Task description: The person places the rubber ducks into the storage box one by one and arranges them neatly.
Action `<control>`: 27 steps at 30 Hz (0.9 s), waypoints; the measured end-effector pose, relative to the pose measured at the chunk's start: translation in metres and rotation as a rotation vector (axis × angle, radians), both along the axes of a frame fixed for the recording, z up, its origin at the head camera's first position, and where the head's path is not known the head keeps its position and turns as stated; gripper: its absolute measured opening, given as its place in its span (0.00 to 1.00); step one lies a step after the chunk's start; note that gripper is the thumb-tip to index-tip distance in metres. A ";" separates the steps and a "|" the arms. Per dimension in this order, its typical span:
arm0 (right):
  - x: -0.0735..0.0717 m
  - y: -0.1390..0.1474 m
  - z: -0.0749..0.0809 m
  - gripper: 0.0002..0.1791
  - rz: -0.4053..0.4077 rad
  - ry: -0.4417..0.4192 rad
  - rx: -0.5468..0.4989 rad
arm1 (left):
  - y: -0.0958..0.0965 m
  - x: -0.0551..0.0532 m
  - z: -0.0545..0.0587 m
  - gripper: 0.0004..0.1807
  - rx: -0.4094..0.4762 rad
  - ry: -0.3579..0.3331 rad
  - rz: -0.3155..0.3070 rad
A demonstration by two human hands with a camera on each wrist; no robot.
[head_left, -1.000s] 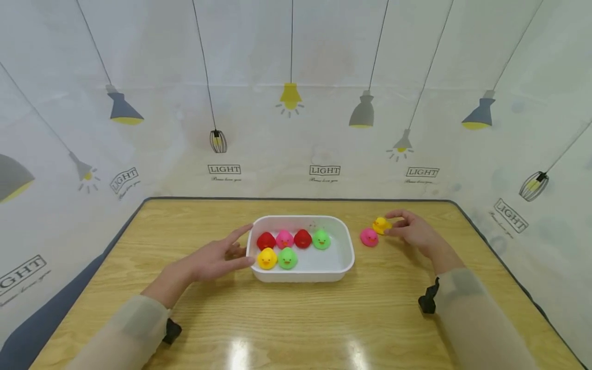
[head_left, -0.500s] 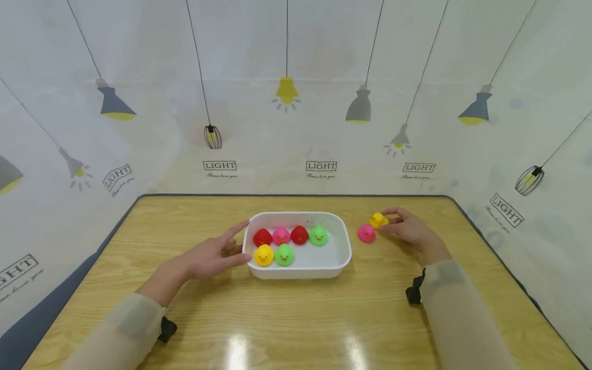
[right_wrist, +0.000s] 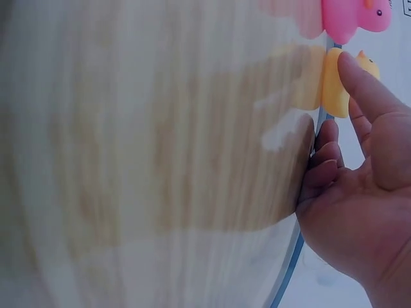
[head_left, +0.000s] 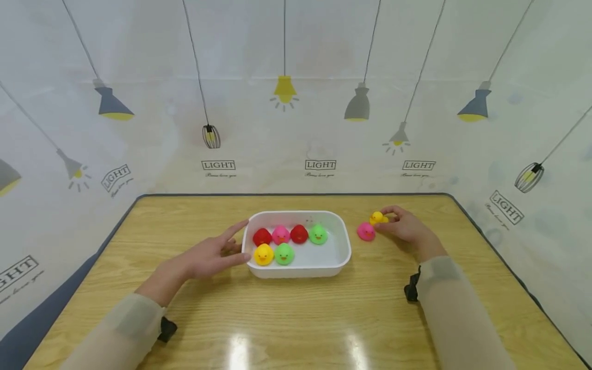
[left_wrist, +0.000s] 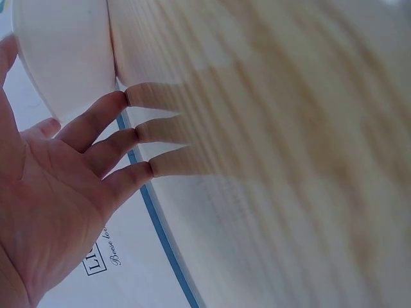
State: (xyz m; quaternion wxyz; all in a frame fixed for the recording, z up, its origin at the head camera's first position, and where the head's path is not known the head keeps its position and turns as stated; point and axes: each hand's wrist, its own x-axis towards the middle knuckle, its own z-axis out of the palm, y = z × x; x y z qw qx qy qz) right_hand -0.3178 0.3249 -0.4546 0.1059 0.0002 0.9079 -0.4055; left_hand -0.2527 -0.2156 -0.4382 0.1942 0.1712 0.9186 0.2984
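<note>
In the head view my left hand point(head_left: 208, 257) touches the left end of a white plastic tub point(head_left: 296, 272), its thumb and index finger extended to the rim. The left wrist view shows its other fingers stretched out near the tabletop. At the tub's right, my right hand point(head_left: 409, 228) pinches a yellow rubber duck point(head_left: 377, 218) between thumb and fingers. That duck point(right_wrist: 333, 90) looks low at the tabletop in the right wrist view, partly covered by the thumb. A pink rubber duck point(head_left: 366, 232) sits just in front of it, to the left.
Inside the tub are several rubber ducks: two red, one pink point(head_left: 280, 235), one yellow point(head_left: 264, 254) and two green, grouped toward the left. The wooden table point(head_left: 296, 318) meets a lamp-printed backdrop point(head_left: 259, 128) at its back edge.
My right thumb has come round the near side of the yellow duck and the fingers have closed in on it. The whole head view has shifted slightly. The left hand stays at the tub.
</note>
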 end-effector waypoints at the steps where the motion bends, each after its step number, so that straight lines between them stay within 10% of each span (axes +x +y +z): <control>1: 0.000 0.000 0.000 0.34 0.002 -0.004 0.003 | 0.000 0.000 0.000 0.53 -0.001 0.001 0.000; 19: -0.004 0.011 -0.003 0.41 0.070 -0.003 -0.057 | 0.000 -0.001 -0.001 0.52 -0.002 -0.009 0.013; 27: 0.002 0.006 -0.001 0.37 0.048 0.005 0.074 | 0.000 0.000 -0.002 0.53 0.001 -0.005 0.008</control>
